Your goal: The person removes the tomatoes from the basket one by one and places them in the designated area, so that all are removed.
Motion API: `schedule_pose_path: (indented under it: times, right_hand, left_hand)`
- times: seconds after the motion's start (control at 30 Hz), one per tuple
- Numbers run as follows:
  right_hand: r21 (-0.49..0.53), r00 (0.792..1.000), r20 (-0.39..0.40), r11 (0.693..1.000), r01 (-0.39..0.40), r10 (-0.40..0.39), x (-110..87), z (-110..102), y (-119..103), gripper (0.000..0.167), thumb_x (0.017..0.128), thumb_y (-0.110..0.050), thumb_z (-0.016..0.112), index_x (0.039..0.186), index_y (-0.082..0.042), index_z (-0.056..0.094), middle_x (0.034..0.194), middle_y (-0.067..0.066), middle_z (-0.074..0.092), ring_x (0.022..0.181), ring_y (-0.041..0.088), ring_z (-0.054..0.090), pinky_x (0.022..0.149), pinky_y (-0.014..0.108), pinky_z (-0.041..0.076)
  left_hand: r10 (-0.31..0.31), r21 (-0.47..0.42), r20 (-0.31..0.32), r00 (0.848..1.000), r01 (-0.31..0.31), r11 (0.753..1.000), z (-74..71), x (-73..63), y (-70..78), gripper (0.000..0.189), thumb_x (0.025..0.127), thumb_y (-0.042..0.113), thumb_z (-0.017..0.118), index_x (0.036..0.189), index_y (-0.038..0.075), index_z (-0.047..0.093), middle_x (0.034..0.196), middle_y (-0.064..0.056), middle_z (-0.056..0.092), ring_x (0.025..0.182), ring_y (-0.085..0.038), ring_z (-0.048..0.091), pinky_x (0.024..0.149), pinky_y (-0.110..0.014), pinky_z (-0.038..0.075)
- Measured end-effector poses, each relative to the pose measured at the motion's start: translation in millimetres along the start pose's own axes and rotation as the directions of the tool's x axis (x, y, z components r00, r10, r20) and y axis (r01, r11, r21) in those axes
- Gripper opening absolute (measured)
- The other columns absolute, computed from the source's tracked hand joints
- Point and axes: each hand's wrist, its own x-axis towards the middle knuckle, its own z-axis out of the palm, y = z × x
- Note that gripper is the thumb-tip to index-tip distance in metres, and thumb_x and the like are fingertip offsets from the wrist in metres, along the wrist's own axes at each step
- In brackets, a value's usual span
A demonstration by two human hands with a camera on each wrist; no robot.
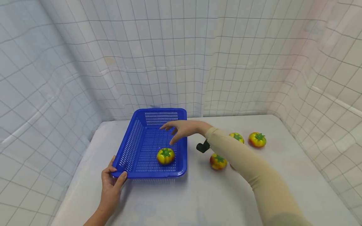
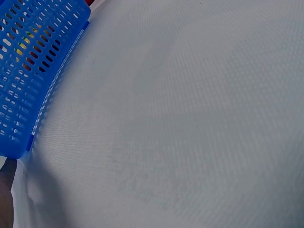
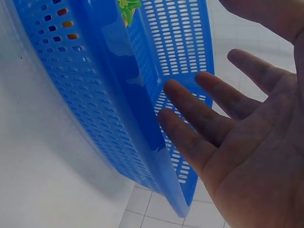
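Observation:
A blue perforated plastic basket (image 1: 128, 138) stands on the white table. My left hand (image 1: 111, 188) grips its near left corner, thumb on the rim; in the left wrist view only a bit of this hand (image 2: 5, 204) shows at the edge. Inside the basket, near its front right, lies a shiny yellow-and-red, tomato-like fruit (image 1: 165, 156) with a green leafy top. Above the basket's right side hovers my right hand (image 1: 183, 128), holding nothing. Its fingers are spread and loosely extended in the right wrist view, close to the basket's rim (image 3: 137, 109).
To the right of the basket lie several similar fruits, among them one in front (image 1: 218, 161), one behind the forearm (image 1: 237, 137) and one farther right (image 1: 257, 139). A black device (image 1: 203, 146) sits at the right wrist. Grid-patterned white curtains (image 1: 186, 56) surround the table (image 1: 158, 204).

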Motion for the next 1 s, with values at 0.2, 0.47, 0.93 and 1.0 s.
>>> schedule_pose_path:
  times: [0.2, 0.47, 0.93, 1.0]
  right_hand:
    - [-0.058, 0.998, 0.067, 0.998, -0.020, 0.023, 10.0, 4, -6, 0.077, 0.088, -0.029, 0.082, 0.154, -0.029, 0.043, 0.155, 0.002, 0.044, 0.135, 0.027, 0.051, 0.100, 0.035, 0.052]
    - [-0.119, 0.988, 0.135, 0.991, -0.064, 0.080, 20.3, 8, -9, 0.077, 0.087, -0.026, 0.083, 0.154, -0.030, 0.044, 0.155, 0.005, 0.045, 0.135, 0.028, 0.052, 0.104, 0.039, 0.050]
    - [-0.254, 0.963, 0.237, 0.965, -0.065, 0.127, 32.6, 20, -7, 0.080, 0.086, -0.019, 0.084, 0.155, -0.028, 0.044, 0.156, 0.009, 0.043, 0.137, 0.029, 0.047, 0.109, 0.042, 0.045]
    - [-0.276, 0.959, 0.248, 0.959, -0.063, 0.134, 33.6, 21, -6, 0.080, 0.087, -0.018, 0.083, 0.155, -0.027, 0.043, 0.157, 0.008, 0.043, 0.139, 0.029, 0.045, 0.109, 0.044, 0.045]
  left_hand:
    - [0.020, -0.032, 0.007, 1.000, -0.020, 0.999, 0.8, 0.7, -0.3, 0.030, 0.108, 0.003, 0.048, 0.123, 0.014, 0.025, 0.171, -0.006, 0.000, 0.148, -0.038, 0.018, 0.099, -0.014, 0.045]
    - [0.048, -0.053, 0.025, 0.999, -0.047, 0.997, -0.1, 0.2, -3.7, 0.029, 0.108, 0.002, 0.047, 0.123, 0.016, 0.025, 0.171, -0.007, 0.000, 0.141, -0.023, 0.029, 0.100, -0.016, 0.045]
    - [0.053, -0.061, 0.033, 0.998, -0.051, 0.997, -2.5, -0.5, -4.5, 0.029, 0.108, 0.002, 0.046, 0.122, 0.017, 0.025, 0.171, -0.005, 0.001, 0.140, -0.024, 0.030, 0.100, -0.017, 0.046]
    - [0.053, -0.062, 0.033, 0.998, -0.051, 0.997, -2.7, -0.4, -4.7, 0.029, 0.108, 0.002, 0.046, 0.122, 0.017, 0.025, 0.171, -0.005, 0.001, 0.140, -0.024, 0.031, 0.100, -0.017, 0.046]
